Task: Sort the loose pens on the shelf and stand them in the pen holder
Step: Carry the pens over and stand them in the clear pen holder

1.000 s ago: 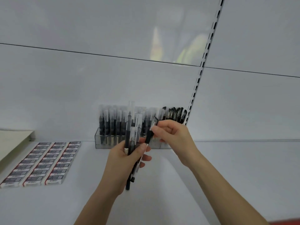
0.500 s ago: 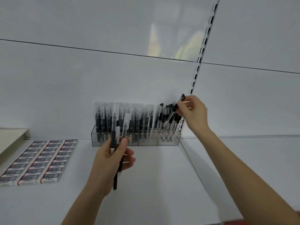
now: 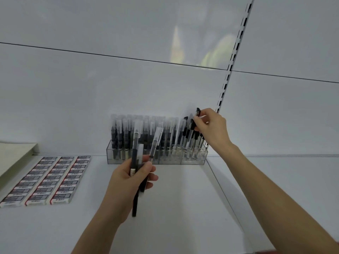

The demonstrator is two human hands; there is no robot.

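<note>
A clear pen holder stands at the back of the white shelf against the wall, packed with several upright pens. My left hand grips a bundle of pens, black barrels with frosted caps, in front of the holder. My right hand pinches a black-capped pen near its top, over the holder's right-hand compartment among other black-capped pens. Whether its tip sits in the compartment is hidden by the other pens.
Rows of boxed erasers lie flat on the shelf at the left. A pale board edge shows at the far left. A slotted upright runs up the back panel, and a seam divides the shelf.
My right hand took one pen from the bundle, carried it up and right to the holder's right end, and now lowers it among the black-capped pens. My left hand holds the rest steady.
</note>
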